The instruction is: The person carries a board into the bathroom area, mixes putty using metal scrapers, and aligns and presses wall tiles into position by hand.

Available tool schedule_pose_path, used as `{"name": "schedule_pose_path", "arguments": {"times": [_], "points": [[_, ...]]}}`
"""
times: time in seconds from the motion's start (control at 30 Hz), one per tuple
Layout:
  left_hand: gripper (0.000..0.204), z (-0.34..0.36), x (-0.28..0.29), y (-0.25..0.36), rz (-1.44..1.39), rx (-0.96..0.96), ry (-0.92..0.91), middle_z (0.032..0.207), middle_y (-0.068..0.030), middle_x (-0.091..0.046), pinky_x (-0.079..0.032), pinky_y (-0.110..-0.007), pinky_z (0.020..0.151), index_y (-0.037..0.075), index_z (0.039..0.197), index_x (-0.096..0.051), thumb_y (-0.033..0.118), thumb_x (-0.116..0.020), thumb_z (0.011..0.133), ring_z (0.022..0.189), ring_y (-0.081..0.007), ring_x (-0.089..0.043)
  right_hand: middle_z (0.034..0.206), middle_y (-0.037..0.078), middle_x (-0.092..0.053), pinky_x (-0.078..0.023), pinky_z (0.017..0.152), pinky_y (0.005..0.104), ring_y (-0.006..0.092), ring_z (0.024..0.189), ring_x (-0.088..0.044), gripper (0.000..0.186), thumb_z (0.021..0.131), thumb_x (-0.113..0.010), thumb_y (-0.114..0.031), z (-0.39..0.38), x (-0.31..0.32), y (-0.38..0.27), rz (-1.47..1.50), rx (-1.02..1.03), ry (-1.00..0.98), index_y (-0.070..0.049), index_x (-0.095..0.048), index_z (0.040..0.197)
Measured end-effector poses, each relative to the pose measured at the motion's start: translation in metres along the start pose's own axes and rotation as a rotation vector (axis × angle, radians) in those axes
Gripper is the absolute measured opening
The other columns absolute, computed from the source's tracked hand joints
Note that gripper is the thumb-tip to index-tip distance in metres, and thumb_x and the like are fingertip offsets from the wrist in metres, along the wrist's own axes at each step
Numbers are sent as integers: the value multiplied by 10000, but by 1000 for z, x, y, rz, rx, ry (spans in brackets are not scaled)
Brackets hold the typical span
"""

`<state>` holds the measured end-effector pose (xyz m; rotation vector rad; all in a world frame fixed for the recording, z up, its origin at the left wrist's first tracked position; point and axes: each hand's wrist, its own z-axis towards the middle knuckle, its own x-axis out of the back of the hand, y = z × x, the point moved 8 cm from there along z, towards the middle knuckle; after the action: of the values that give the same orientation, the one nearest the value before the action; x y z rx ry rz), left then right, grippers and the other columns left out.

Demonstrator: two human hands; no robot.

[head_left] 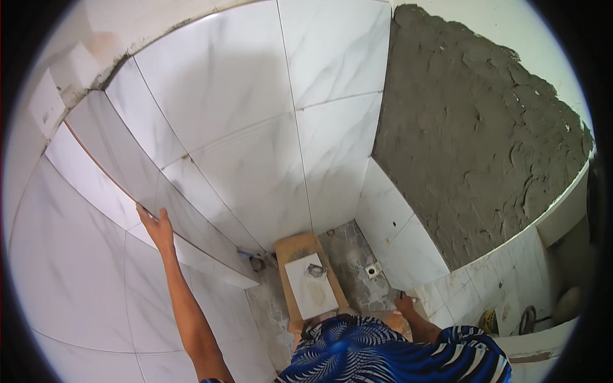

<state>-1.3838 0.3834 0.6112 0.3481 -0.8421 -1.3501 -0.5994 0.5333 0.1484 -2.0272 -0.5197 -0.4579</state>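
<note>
My left hand (157, 228) rests with fingers extended and thumb apart on the long, reddish-lined edge of a narrow marble-look tiled ledge (97, 179) on the left. My right hand (407, 305) is low at the right, closed on a small dark object too indistinct to name, near the short tiled wall (408, 249). Above it, rough grey mortar (479, 134) covers a large patch of wall. A white board (303, 287) lies on a worn tan stand (285, 255) in front of me, with a small grey item on it.
Marble-look tiles (230, 89) line the back and left walls. The patterned grey floor (342, 249) has a square drain fitting (373, 270). A pipe fitting (257, 263) is in the left corner. Bags and a curved metal object (527, 319) are at the right behind a low tiled wall.
</note>
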Motion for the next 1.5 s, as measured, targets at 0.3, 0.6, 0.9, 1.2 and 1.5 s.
{"name": "schedule_pose_path", "arguments": {"times": [0.3, 0.6, 0.9, 1.2, 1.5], "points": [[690, -95, -35, -92, -251, 254, -126, 1410, -200, -355, -398, -349, 948, 32, 1433, -224, 61, -573, 840, 1242, -296, -427, 949, 115, -550, -582, 547, 382, 232, 782, -575, 394, 825, -589, -217, 26, -34, 45, 11, -76, -56, 13, -556, 1144], [595, -445, -99, -274, -279, 1078, -534, 1007, -132, -553, -466, -322, 665, -9, 1335, -353, 130, -587, 805, 804, -195, -564, 766, 46, -529, -558, 489, 320, 144, 707, -535, 315, 835, -563, -204, -4, -63, 20, 37, -121, -65, 10, -605, 1062], [266, -693, -10, -371, -73, 1678, -680, 787, -77, -516, -436, -351, 584, 57, 1014, -534, 222, -555, 805, 708, -200, -544, 991, 48, -579, -559, 602, 312, 151, 811, -587, 376, 875, -570, -286, -28, -87, 45, 9, -195, -132, -54, -562, 1170], [218, -747, -8, -379, -73, 1527, -748, 751, -142, -574, -431, -376, 550, 4, 841, -566, 203, -522, 763, 648, -215, -564, 1045, 59, -587, -580, 642, 317, 158, 856, -595, 365, 903, -552, -233, -44, -91, 28, 79, -143, -87, -16, -536, 1195], [413, -740, -119, -313, 30, 1346, -665, 942, -211, -662, -497, -371, 749, -23, 1078, -617, 226, -541, 758, 865, -280, -655, 1039, 71, -597, -579, 648, 303, 150, 854, -600, 352, 916, -537, -215, 64, -110, -12, -36, 25, -372, -4, -529, 1198]]}}
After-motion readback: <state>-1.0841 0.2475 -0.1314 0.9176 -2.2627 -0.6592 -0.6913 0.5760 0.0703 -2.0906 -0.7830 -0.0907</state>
